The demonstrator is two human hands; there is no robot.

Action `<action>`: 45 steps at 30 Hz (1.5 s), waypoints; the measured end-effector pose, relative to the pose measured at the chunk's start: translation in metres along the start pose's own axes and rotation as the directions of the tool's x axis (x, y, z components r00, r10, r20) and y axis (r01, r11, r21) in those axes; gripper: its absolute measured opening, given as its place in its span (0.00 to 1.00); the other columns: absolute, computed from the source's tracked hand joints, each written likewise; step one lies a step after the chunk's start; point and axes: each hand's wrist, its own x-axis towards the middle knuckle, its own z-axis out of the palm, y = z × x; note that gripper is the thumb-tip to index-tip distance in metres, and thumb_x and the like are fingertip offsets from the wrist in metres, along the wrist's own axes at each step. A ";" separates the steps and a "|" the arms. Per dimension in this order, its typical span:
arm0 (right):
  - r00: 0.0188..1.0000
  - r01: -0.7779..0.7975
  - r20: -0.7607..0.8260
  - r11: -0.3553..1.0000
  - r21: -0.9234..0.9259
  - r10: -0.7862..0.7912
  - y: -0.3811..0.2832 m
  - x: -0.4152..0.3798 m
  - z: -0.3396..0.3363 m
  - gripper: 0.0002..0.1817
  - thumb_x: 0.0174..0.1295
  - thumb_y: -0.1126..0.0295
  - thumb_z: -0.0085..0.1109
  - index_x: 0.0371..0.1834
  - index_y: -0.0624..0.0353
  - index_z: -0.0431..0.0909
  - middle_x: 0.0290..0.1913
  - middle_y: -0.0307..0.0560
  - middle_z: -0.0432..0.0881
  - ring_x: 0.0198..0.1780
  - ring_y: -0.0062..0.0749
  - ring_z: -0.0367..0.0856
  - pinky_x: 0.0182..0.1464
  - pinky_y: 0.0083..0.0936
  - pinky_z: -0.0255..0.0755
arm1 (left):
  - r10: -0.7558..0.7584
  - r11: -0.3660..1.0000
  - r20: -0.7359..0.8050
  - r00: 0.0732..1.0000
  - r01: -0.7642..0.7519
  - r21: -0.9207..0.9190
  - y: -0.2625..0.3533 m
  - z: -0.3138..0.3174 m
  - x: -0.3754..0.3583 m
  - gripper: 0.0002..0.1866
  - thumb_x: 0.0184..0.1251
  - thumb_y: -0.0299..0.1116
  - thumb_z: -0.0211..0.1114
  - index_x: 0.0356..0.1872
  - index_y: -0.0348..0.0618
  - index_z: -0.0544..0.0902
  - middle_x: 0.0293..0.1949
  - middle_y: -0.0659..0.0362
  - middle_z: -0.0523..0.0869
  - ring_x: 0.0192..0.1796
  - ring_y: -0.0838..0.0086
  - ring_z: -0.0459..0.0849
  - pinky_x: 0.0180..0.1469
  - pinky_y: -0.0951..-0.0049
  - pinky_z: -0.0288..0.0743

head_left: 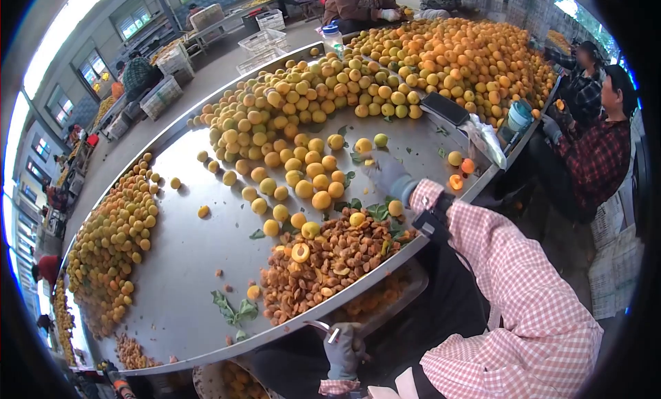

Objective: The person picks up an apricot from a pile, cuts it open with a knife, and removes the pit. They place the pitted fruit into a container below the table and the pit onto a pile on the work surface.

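Note:
My left hand (344,352), in a grey glove, is closed around a small curved metal tool (333,336) at the table's near edge. Over the metal table (186,275), my right hand (387,175), also gloved, reaches out beside loose yellow-orange fruits (321,182); its fingers are blurred. A heap of brown pits (323,268) lies between my hands, with a halved fruit (300,253) on top. Green leaves (234,309) lie left of the pits.
Large fruit piles (447,55) cover the table's far side, another (113,247) its left. A phone (445,109), plastic bag (486,143) and jar (518,117) sit at the right edge. A co-worker (595,148) sits at right. Below the rim is a fruit container (385,296).

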 end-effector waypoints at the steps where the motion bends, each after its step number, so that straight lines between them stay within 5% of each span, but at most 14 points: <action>1: 0.999 -0.024 -0.037 0.976 -0.219 0.016 -0.003 0.015 -0.007 0.20 0.60 0.63 0.61 0.55 0.55 0.76 0.47 0.48 0.82 0.48 0.36 0.80 0.52 0.27 0.73 | -0.026 0.997 0.017 1.000 0.025 0.072 0.001 0.002 0.001 0.12 0.68 0.37 0.61 0.32 0.37 0.79 0.13 0.66 0.70 0.11 0.83 0.64 0.13 0.81 0.56; 7: 0.995 0.071 -0.001 0.688 -0.723 -0.104 0.030 0.089 -0.003 0.35 0.56 0.55 0.58 0.69 0.47 0.61 0.64 0.47 0.71 0.57 0.48 0.77 0.59 0.40 0.69 | -0.281 0.954 0.145 0.949 0.260 0.149 -0.015 -0.003 0.013 0.08 0.66 0.32 0.65 0.38 0.36 0.84 0.19 0.70 0.75 0.18 0.86 0.70 0.19 0.84 0.59; 10: 0.978 -0.070 0.052 0.558 -0.827 0.200 0.000 0.099 0.003 0.33 0.52 0.57 0.61 0.64 0.46 0.68 0.60 0.52 0.74 0.57 0.45 0.77 0.57 0.40 0.70 | -0.304 0.951 0.162 0.939 0.290 0.105 -0.044 -0.024 0.024 0.16 0.69 0.37 0.59 0.49 0.33 0.78 0.48 0.44 0.83 0.37 0.67 0.82 0.43 0.74 0.78; 12: 0.994 -0.044 0.013 0.512 -0.858 0.107 0.019 0.110 0.017 0.23 0.52 0.63 0.61 0.55 0.51 0.76 0.59 0.53 0.73 0.56 0.48 0.78 0.56 0.40 0.72 | -0.272 0.962 0.063 0.960 0.271 0.024 -0.040 -0.007 0.019 0.19 0.73 0.38 0.45 0.43 0.31 0.79 0.41 0.53 0.85 0.41 0.72 0.82 0.46 0.76 0.76; 15: 0.990 0.074 0.137 0.714 -0.696 0.031 0.008 0.098 0.016 0.24 0.57 0.59 0.59 0.57 0.53 0.72 0.63 0.56 0.67 0.55 0.52 0.77 0.57 0.41 0.71 | -0.279 0.948 0.193 0.941 0.302 -0.104 -0.043 -0.018 0.029 0.11 0.71 0.30 0.51 0.44 0.36 0.80 0.41 0.57 0.85 0.41 0.72 0.81 0.44 0.74 0.75; 17: 0.994 0.093 0.102 0.803 -0.588 -0.040 -0.007 0.072 0.014 0.23 0.60 0.58 0.59 0.56 0.54 0.73 0.58 0.54 0.71 0.52 0.47 0.78 0.54 0.37 0.72 | 0.147 0.860 0.296 0.944 -0.270 0.434 -0.050 -0.017 0.027 0.09 0.63 0.26 0.58 0.43 0.41 0.81 0.39 0.58 0.85 0.42 0.70 0.81 0.44 0.70 0.74; 19: 0.992 0.125 0.060 0.875 -0.467 -0.110 -0.011 0.052 0.017 0.21 0.62 0.57 0.58 0.55 0.55 0.73 0.54 0.53 0.74 0.50 0.41 0.79 0.52 0.33 0.73 | 0.159 0.826 0.333 0.930 -0.310 0.471 -0.052 -0.018 0.029 0.10 0.60 0.26 0.59 0.43 0.42 0.81 0.38 0.58 0.84 0.42 0.68 0.81 0.44 0.69 0.73; 21: 0.970 0.018 0.227 0.959 0.284 -0.085 0.004 0.038 0.027 0.18 0.67 0.57 0.55 0.54 0.56 0.73 0.43 0.45 0.77 0.41 0.26 0.76 0.44 0.22 0.72 | 0.168 0.789 0.375 0.912 -0.352 0.503 -0.047 -0.014 0.027 0.12 0.56 0.25 0.59 0.43 0.44 0.81 0.37 0.57 0.84 0.42 0.67 0.81 0.45 0.68 0.73; 23: 0.959 -0.199 0.282 0.795 0.573 0.037 -0.023 -0.012 0.019 0.17 0.70 0.59 0.53 0.54 0.59 0.74 0.41 0.34 0.78 0.37 0.16 0.70 0.38 0.17 0.70 | -0.026 0.931 0.252 0.967 -0.068 0.358 -0.036 -0.003 0.022 0.15 0.51 0.26 0.59 0.43 0.46 0.80 0.36 0.57 0.83 0.42 0.62 0.80 0.46 0.62 0.72; 32: 0.928 -0.332 0.336 0.760 0.559 0.159 0.001 -0.130 0.005 0.20 0.67 0.54 0.56 0.52 0.58 0.69 0.43 0.41 0.76 0.42 0.20 0.74 0.36 0.19 0.76 | 0.217 0.808 0.416 0.883 -0.402 0.431 -0.075 -0.012 0.022 0.13 0.52 0.23 0.58 0.40 0.46 0.80 0.34 0.56 0.81 0.38 0.59 0.79 0.41 0.62 0.72; 36: 0.924 -0.382 0.335 0.454 0.805 0.183 0.005 -0.151 -0.007 0.21 0.65 0.54 0.59 0.51 0.55 0.68 0.41 0.42 0.77 0.33 0.25 0.78 0.29 0.20 0.74 | 0.279 0.769 0.410 0.869 -0.457 0.447 -0.069 -0.005 0.012 0.13 0.51 0.23 0.58 0.39 0.46 0.81 0.33 0.56 0.81 0.36 0.59 0.79 0.38 0.61 0.73; 39: 0.900 -0.422 0.427 0.409 0.809 0.086 0.009 -0.165 -0.015 0.15 0.64 0.57 0.59 0.46 0.48 0.68 0.40 0.41 0.76 0.39 0.24 0.77 0.28 0.20 0.74 | -0.019 0.922 0.254 0.967 -0.081 0.380 -0.037 0.021 -0.014 0.11 0.52 0.22 0.58 0.37 0.45 0.82 0.30 0.55 0.81 0.33 0.58 0.79 0.35 0.61 0.73; 42: 0.915 -0.389 0.398 0.416 0.822 0.069 -0.010 -0.190 -0.018 0.14 0.64 0.57 0.60 0.43 0.49 0.69 0.37 0.37 0.75 0.42 0.22 0.76 0.27 0.18 0.72 | 0.337 0.759 0.379 0.862 -0.487 0.432 -0.053 0.005 -0.006 0.08 0.53 0.25 0.60 0.35 0.45 0.83 0.28 0.55 0.81 0.30 0.59 0.79 0.32 0.61 0.73; 45: 0.905 -0.259 0.394 0.528 0.809 -0.160 -0.013 -0.214 -0.019 0.11 0.65 0.61 0.60 0.41 0.50 0.69 0.34 0.34 0.73 0.41 0.21 0.74 0.28 0.20 0.72 | 0.069 0.954 0.137 0.988 -0.106 0.282 -0.049 0.004 -0.008 0.07 0.52 0.28 0.61 0.34 0.44 0.83 0.27 0.55 0.81 0.31 0.59 0.79 0.34 0.61 0.73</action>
